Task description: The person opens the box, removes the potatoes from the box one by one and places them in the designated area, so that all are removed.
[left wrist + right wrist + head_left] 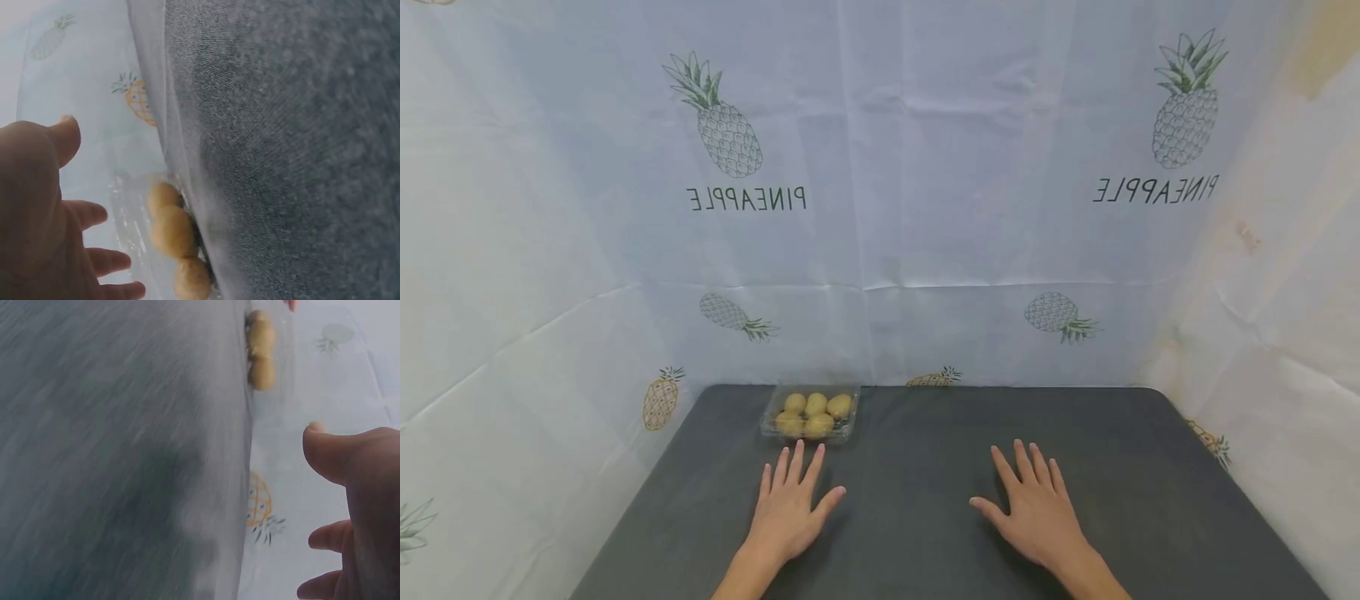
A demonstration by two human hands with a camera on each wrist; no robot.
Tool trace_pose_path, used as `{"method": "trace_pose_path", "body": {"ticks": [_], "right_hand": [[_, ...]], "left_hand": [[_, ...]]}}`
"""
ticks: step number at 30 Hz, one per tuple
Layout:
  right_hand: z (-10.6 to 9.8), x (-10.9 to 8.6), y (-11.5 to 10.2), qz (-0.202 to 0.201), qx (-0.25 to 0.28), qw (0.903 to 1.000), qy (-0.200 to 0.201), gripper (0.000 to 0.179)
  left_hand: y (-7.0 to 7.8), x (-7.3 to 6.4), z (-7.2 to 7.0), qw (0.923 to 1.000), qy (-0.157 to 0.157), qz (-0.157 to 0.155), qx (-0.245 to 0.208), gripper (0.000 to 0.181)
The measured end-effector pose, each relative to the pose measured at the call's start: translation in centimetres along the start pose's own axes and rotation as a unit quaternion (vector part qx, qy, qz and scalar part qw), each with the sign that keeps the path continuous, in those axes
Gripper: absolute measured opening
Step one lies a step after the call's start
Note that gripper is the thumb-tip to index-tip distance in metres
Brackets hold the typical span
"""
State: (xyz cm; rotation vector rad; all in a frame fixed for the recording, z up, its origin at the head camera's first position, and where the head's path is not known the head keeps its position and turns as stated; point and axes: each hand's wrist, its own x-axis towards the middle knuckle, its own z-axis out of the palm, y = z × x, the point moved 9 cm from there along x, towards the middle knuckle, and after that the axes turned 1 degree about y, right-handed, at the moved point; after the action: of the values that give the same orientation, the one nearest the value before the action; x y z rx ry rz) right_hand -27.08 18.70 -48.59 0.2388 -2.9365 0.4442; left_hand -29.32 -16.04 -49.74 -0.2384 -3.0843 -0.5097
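Observation:
A clear plastic box [842, 435] at the far left of the table holds several yellow, roundish fruits [818, 426]. My left hand [786, 512] is just in front of this box, palm down with fingers spread, fingertips near its front edge. It holds nothing. In the left wrist view the fruits [174, 231] appear beyond the fingers. Over the right half of the table, my right hand [1037, 512] is also palm down, thumb and fingers spread and nothing in its grasp. The fruits [261, 353] show at the top of the right wrist view.
The dark grey table [917, 500] has rounded far corners. A white curtain [925, 208] printed with pineapples hangs right behind its far edge and along both sides.

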Motion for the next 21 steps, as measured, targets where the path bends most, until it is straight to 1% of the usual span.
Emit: {"method": "trace_pose_path", "body": {"ticks": [3, 5, 8, 11, 16, 18, 21], "right_hand": [[0.3, 0.6, -1.0, 0.002, 0.007, 0.9999, -0.011, 0.088], [0.6, 1.1, -1.7, 0.000, 0.012, 0.9998, -0.013, 0.087], [1.0, 1.8, -2.6, -0.006, 0.024, 0.9996, -0.013, 0.085], [1.4, 2.6, -3.5, -0.012, 0.039, 0.9990, -0.017, 0.083], [2.2, 4.3, -5.4, -0.026, 0.069, 0.9973, -0.004, 0.078], [2.4, 4.8, -6.2, -0.031, 0.087, 0.9957, 0.008, 0.076], [2.8, 5.4, -7.2, -0.030, 0.109, 0.9935, 0.013, 0.072]], "left_hand": [[-0.2, 0.0, -0.5, 0.9997, 0.024, 0.004, -0.003, 0.076], [-0.3, 0.0, -1.0, 0.9987, 0.049, 0.011, -0.002, 0.073], [-0.4, -0.1, -1.7, 0.9960, 0.086, 0.022, 0.001, 0.071], [-0.7, 0.1, -2.5, 0.9928, 0.116, 0.030, -0.001, 0.070], [-1.6, 0.3, -3.5, 0.9877, 0.153, 0.026, -0.016, 0.069], [-2.0, 0.3, -3.9, 0.9848, 0.170, 0.024, -0.024, 0.067], [-2.3, 0.1, -4.6, 0.9792, 0.199, 0.031, -0.027, 0.062]]}}
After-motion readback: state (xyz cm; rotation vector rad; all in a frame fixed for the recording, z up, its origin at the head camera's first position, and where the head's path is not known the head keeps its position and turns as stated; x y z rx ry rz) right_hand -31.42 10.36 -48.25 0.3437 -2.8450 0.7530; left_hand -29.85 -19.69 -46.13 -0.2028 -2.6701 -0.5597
